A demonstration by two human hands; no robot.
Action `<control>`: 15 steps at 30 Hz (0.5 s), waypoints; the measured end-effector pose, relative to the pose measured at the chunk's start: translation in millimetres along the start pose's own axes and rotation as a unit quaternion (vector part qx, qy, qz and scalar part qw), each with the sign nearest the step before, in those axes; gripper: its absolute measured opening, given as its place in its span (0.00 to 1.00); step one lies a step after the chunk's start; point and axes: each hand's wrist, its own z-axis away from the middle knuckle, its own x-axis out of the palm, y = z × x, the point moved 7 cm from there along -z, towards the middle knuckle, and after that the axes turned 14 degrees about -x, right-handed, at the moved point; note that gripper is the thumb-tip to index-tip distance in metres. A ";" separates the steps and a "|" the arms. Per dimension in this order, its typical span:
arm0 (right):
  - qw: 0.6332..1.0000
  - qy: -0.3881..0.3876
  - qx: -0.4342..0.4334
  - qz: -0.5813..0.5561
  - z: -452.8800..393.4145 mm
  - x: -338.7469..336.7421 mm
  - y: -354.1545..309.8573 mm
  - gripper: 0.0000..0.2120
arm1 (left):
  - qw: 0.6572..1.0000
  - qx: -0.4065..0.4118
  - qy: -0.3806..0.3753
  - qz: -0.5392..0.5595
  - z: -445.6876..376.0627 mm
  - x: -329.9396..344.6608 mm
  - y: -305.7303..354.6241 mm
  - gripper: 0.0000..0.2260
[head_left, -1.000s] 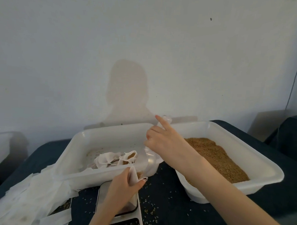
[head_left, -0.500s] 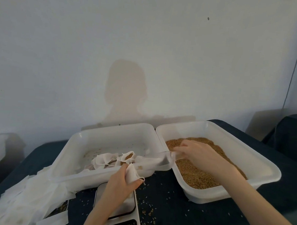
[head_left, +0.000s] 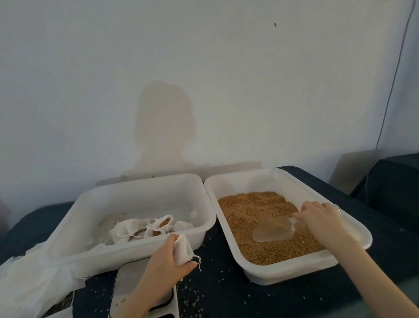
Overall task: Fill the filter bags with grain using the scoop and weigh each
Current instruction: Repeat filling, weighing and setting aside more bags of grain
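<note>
Dark cloth covers the surface (head_left: 257, 302), where two white tubs sit side by side. Right hand (head_left: 321, 220) grips a clear scoop (head_left: 273, 230) lying on the grain (head_left: 256, 209) in the right tub (head_left: 294, 273); left hand (head_left: 168, 260) clutches an empty filter bag (head_left: 184, 250) above the scale (head_left: 128, 285).

- Left hand (head_left: 169, 260) low and near the body, forearm rising from the bottom edge; fingers and thumb curled, pinching a bag (head_left: 184, 250)
- Right hand (head_left: 321, 217) reaches forward on an outstretched arm; fingers curled round the scoop (head_left: 273, 230) handle, palm down
</note>
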 end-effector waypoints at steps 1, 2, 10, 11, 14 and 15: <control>1.000 -0.002 -0.013 -0.006 -2.4 1.0 -2.5 0.17 | 1.000 0.000 0.001 0.002 -0.3 0.0 0.2 0.18; 1.000 0.000 -0.024 -0.020 -5.1 1.2 -5.3 0.15 | 1.000 0.000 0.001 0.003 -0.4 0.1 0.0 0.18; 0.965 -0.009 -0.077 -0.250 -10.5 22.8 -25.6 0.14 | 1.000 -0.010 0.001 -0.003 -1.7 0.8 -4.6 0.19; 0.960 -0.009 -0.071 -0.271 -9.2 24.3 -24.4 0.17 | 1.000 -0.012 0.002 -0.009 -1.9 0.4 -5.8 0.19; 0.946 0.029 -0.033 -0.323 -9.3 18.6 -13.7 0.18 | 1.000 -0.015 0.011 -0.013 -2.5 -3.4 -8.3 0.19; 0.947 0.037 -0.025 -0.319 -9.8 17.0 -10.9 0.19 | 1.000 -0.015 0.013 -0.011 -2.9 -4.7 -8.5 0.19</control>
